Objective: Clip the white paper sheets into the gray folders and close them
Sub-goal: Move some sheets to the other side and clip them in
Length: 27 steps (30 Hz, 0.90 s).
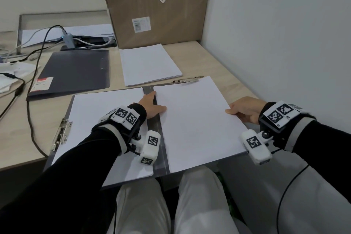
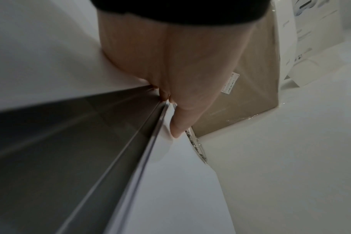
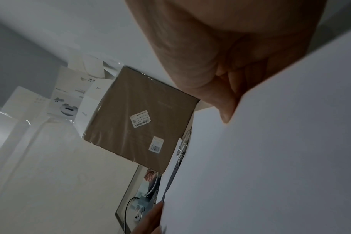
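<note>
**Two folders, neither finished**

One open folder (image 1: pixel 154 138) lies before the box (image 1: pixel 155 5); its left half holds paper under a clip (image 1: pixel 61 133). Left hand (image 1: pixel 152 105) and right hand (image 1: pixel 245 111) pinch a sheaf (image 1: pixel 197 123) over its right half, unclipped. Left of the box, a closed folder (image 1: pixel 76 70); loose paper (image 1: pixel 148 64) remains.

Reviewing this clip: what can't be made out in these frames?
- Left hand fingertips: head view, tucked behind the paper stack's edge.
- Right hand fingers: under the stack in head and wrist views.
- Right clip: mostly hidden by the paper; open or closed unclear.
- Box label text: too small.
</note>
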Each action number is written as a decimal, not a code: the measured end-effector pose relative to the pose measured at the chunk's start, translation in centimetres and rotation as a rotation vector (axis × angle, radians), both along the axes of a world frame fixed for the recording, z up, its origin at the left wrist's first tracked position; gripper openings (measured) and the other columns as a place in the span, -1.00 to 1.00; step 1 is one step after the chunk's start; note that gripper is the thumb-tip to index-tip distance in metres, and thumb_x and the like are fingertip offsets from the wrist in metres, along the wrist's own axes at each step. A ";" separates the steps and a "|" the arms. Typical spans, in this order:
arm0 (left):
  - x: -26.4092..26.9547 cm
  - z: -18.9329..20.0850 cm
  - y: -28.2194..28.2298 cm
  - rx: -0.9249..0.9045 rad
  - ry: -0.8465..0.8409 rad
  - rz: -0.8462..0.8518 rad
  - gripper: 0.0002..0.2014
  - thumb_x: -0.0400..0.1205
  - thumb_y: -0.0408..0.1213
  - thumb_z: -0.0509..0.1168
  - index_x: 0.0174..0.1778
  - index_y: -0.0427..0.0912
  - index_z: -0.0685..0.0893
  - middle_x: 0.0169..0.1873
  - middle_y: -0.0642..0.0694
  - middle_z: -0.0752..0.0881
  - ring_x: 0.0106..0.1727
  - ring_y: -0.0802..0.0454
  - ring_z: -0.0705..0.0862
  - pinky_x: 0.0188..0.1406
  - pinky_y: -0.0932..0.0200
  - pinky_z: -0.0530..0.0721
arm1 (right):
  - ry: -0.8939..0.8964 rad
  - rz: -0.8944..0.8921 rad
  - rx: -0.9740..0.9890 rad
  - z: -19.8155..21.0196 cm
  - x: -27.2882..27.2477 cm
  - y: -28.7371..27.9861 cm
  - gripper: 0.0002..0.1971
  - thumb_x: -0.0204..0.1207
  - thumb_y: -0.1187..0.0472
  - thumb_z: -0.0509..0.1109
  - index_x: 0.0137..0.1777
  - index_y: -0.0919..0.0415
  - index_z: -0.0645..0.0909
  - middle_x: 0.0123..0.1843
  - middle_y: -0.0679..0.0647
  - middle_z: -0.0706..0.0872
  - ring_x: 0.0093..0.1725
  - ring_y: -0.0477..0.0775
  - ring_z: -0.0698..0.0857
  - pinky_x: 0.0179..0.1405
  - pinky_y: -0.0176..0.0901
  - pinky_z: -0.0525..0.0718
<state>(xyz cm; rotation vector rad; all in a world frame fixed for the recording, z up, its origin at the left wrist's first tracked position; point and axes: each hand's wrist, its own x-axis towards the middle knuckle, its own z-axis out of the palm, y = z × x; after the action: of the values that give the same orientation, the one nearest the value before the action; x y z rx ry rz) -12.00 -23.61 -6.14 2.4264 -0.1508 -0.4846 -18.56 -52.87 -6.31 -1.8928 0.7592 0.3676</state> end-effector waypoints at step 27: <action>-0.4 0.4 0.5 0.091 0.009 -0.073 -0.09 0.57 -0.01 0.34 0.68 -0.17 -0.07 0.68 -0.12 0.09 0.68 -0.08 0.13 0.66 -0.01 0.17 | -0.066 0.089 -0.208 0.3 -0.2 1.0 -0.74 0.50 0.34 0.41 -0.38 0.15 0.48 -0.33 0.08 0.54 -0.33 0.05 0.55 -0.41 -0.36 0.60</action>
<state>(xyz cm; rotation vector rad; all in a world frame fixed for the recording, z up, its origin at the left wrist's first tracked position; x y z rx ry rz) -12.39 -23.13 -5.72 2.5145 -0.2187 -0.5464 -18.79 -51.88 -6.00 -2.1289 0.6918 0.2884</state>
